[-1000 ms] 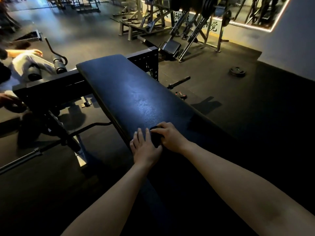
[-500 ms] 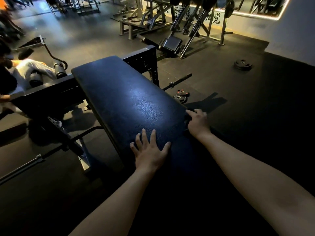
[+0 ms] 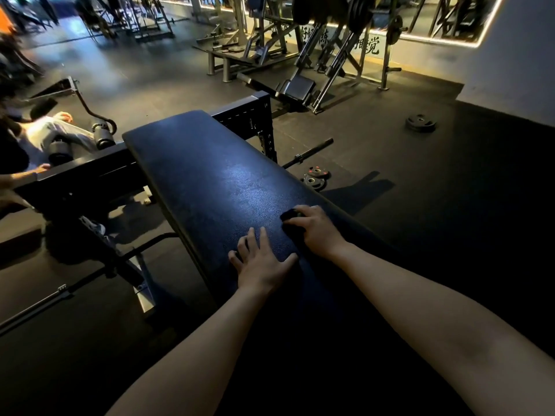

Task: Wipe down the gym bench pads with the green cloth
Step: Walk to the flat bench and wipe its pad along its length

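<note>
Here, our right fingers (image 3: 301,212) curl over the cloth (image 3: 289,217), a dark wad in this dim light, and press it onto the bench pad (image 3: 216,175) close to its right edge. The right hand (image 3: 319,232) does the wiping. The left hand (image 3: 262,265) lies flat just beside it, fingers spread and holding nothing, nearer the left edge. To wipe well, we judge, we want firm, overlapping strokes from edge to edge, working toward the far end, with the flat palm bracing us.
</note>
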Motion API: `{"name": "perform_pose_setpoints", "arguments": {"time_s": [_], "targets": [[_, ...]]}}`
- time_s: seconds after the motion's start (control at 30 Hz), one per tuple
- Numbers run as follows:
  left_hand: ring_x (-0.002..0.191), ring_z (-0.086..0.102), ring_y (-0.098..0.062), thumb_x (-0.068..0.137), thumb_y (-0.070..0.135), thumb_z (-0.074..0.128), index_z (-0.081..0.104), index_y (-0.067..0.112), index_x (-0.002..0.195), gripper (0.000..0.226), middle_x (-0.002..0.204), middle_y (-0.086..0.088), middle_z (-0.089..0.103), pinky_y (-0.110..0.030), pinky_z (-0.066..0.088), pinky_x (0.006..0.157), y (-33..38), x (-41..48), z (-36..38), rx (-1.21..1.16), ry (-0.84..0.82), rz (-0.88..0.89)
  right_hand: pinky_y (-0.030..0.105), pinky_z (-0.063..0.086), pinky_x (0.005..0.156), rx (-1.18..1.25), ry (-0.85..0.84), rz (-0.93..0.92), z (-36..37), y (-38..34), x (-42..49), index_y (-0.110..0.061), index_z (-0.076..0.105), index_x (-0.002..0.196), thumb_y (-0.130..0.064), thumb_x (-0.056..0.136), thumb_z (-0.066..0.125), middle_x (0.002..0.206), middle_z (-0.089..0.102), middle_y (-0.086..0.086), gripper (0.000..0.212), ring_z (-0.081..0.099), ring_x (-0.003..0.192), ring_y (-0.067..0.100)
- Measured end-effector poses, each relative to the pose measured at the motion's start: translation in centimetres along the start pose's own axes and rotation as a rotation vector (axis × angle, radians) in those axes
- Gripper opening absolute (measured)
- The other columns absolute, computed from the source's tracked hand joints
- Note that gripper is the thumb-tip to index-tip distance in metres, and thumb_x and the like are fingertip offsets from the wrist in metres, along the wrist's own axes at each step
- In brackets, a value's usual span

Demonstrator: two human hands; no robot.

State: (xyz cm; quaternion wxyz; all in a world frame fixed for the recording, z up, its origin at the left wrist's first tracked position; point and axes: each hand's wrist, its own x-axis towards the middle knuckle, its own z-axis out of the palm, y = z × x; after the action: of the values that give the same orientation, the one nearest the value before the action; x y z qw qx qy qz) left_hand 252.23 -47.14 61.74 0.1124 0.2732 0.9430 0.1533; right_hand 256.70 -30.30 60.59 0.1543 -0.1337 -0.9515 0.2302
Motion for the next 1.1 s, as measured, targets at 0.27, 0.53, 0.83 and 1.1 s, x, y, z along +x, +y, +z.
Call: {"name": "perform_pose_setpoints", "arguments": {"time_s": [0.27, 0.53, 0.83, 1.1], "targets": [[0.149, 0.0, -0.028, 0.082, 0.075, 0.05, -0.002, 0.016, 0.159, 0.109, 0.165, -0.007, 0.002, -0.055, -0.001, 0.118, -0.5, 0.0, 0.4, -0.039, 0.05, 0.022, 0.03, 0.03, 0.102, -0.05, 0.025, 0.295, -0.1, -1.4, 1.6, -0.02, 0.066, 0.127, 0.001, 0.086, 0.047, 0.142, 0.048, 0.009, 0.05, 0.041, 0.121, 0.037], [0.15, -0.007, -0.03, 0.084, 0.076, 0.041, 0.003, 0.021, 0.159, 0.101, 0.165, -0.008, -0.005, -0.056, -0.006, 0.117, -0.1, 0.4, 0.6, 0.014, 0.0, 0.029, 0.034, 0.036, 0.101, -0.051, -0.112, 0.006, 0.2, -2.6, 1.2, -0.019, 0.069, 0.124, 0.001, 0.088, 0.053, 0.134, 0.055, 0.01, 0.044, 0.042, 0.11, 0.036], [0.148, -0.003, -0.031, 0.08, 0.08, 0.038, 0.004, 0.027, 0.159, 0.101, 0.165, -0.008, -0.002, -0.055, -0.004, 0.118, -0.1, 0.6, 0.8, 0.039, 0.051, 0.05, 0.039, 0.038, 0.103, -0.086, 0.049, 0.524, -3.4, 3.6, 1.9, -0.022, 0.058, 0.135, -0.003, 0.09, 0.048, 0.14, 0.038, 0.012, 0.051, 0.033, 0.118, 0.036], [0.148, 0.001, -0.027, 0.077, 0.074, 0.053, -0.008, 0.014, 0.158, 0.118, 0.165, -0.007, 0.0, -0.05, -0.002, 0.12, -0.2, 0.7, 0.9, -0.089, 0.105, 0.027, 0.032, 0.033, 0.103, -0.033, 0.019, 0.435, -1.1, -0.1, 4.7, -0.025, 0.062, 0.13, -0.002, 0.087, 0.044, 0.138, 0.047, 0.015, 0.052, 0.044, 0.119, 0.04]]}}
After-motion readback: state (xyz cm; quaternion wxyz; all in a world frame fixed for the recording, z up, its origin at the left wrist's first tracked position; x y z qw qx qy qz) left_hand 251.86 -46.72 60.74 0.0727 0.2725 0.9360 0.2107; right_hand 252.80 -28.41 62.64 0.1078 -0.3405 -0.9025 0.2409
